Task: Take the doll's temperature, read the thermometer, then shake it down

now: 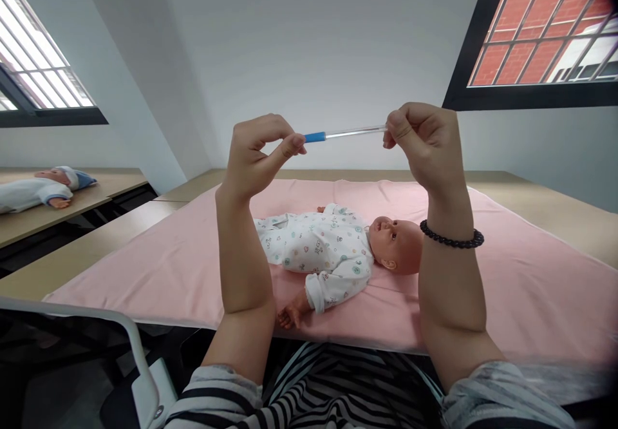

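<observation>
Aloft, thermometer (pixel 345 134) level, left-to-right.

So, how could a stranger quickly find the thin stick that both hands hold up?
Find the pink blanket with the baby doll. Above it, the left hand and right hand hold a thin stick level. It alone is clear with one blue end.

Setting was a training room for infant care. A baby manikin (pixel 338 248) lay on a pink cloth (pixel 531 274) over a long wooden bench (pixel 541 200); a second swaddled manikin (pixel 43 187) lay on another bench at 9 o'clock (bare walls, barred windows (pixel 545 29) at 2 o'clock).
</observation>
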A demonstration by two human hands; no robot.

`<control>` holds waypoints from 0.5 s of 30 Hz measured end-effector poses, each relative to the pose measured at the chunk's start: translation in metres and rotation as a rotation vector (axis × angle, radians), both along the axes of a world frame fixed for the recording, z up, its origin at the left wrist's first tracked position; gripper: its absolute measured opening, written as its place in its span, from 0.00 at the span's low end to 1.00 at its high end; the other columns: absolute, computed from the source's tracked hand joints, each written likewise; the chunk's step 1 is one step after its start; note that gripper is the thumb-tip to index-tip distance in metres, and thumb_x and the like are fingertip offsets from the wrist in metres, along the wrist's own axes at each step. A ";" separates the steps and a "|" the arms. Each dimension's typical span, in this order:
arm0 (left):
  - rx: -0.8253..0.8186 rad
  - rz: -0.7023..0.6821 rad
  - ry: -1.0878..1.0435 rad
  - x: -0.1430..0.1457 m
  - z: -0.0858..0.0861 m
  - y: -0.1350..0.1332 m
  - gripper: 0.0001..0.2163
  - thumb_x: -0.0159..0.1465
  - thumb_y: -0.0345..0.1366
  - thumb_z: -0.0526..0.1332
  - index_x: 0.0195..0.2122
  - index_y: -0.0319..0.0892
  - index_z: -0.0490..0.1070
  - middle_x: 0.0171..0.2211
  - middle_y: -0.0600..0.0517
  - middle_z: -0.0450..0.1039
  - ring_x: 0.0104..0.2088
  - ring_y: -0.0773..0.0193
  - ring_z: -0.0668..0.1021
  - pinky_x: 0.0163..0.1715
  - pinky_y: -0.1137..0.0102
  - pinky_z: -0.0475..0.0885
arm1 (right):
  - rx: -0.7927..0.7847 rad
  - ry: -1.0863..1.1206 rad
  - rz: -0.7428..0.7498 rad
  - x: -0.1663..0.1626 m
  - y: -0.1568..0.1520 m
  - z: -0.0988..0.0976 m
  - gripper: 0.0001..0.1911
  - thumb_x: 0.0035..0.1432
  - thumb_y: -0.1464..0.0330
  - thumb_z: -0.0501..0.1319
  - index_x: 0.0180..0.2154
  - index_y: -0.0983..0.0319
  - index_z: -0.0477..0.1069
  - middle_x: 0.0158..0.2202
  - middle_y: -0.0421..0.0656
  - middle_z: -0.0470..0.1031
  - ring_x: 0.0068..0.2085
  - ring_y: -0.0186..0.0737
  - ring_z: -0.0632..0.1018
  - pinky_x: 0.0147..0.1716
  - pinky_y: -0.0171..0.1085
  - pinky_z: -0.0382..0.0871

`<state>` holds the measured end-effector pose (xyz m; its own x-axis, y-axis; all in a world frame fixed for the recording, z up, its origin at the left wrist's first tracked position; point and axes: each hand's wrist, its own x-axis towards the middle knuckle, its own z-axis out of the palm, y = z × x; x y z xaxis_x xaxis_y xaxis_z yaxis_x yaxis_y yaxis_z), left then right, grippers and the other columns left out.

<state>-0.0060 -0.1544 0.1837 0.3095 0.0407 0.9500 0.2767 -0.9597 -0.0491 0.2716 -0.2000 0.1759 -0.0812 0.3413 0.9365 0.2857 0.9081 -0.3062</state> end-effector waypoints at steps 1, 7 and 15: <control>-0.009 -0.006 0.007 0.001 0.000 -0.001 0.25 0.73 0.60 0.60 0.25 0.49 0.75 0.24 0.52 0.75 0.28 0.61 0.79 0.30 0.61 0.73 | 0.001 -0.014 -0.012 0.000 -0.001 0.000 0.31 0.71 0.44 0.67 0.25 0.59 0.71 0.25 0.42 0.69 0.29 0.39 0.71 0.29 0.40 0.68; -0.024 -0.010 0.009 0.000 0.001 -0.002 0.26 0.74 0.59 0.59 0.24 0.48 0.73 0.23 0.52 0.75 0.27 0.61 0.78 0.29 0.61 0.72 | -0.071 -0.022 -0.016 0.000 -0.002 0.000 0.34 0.68 0.39 0.67 0.24 0.59 0.71 0.25 0.42 0.70 0.28 0.38 0.71 0.29 0.40 0.70; 0.027 0.054 -0.077 -0.004 0.001 0.001 0.18 0.70 0.58 0.65 0.31 0.51 0.76 0.29 0.54 0.77 0.33 0.61 0.79 0.38 0.58 0.77 | -0.186 -0.002 0.039 0.005 0.007 -0.002 0.28 0.60 0.39 0.74 0.33 0.58 0.77 0.32 0.43 0.76 0.33 0.40 0.76 0.32 0.42 0.77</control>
<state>-0.0105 -0.1530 0.1845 0.2334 0.0291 0.9720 0.3316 -0.9420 -0.0514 0.2766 -0.1930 0.1735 -0.1000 0.5052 0.8572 0.2522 0.8463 -0.4693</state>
